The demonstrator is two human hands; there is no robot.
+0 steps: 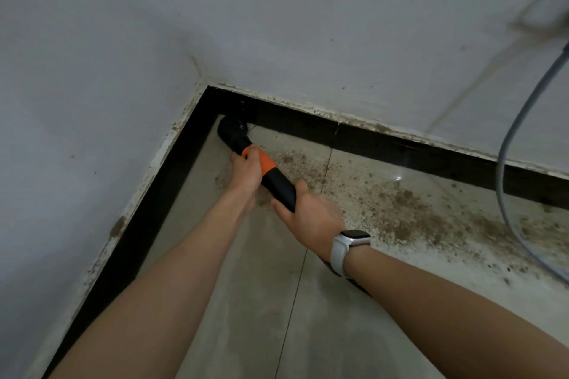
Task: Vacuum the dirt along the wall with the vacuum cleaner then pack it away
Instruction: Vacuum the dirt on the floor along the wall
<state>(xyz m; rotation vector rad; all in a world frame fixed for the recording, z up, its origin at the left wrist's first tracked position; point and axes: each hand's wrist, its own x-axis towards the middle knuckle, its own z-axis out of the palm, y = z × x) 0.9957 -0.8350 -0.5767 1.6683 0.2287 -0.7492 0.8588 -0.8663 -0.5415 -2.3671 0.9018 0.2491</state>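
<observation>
Vacuuming step in hand. Left hand (246, 172) grips orange collar of black plastic vacuum wand (261, 169); right hand (308, 212) holds shaft just behind. Nozzle in corner, ahead of left hand. Brown dirt strip (400, 206) along black skirting, right of right hand: sweep nozzle there next.

Nozzle (231, 130) in the corner, dirt (397, 206) rightward along the wall (338, 40) (cable (505, 169) beyond).
</observation>
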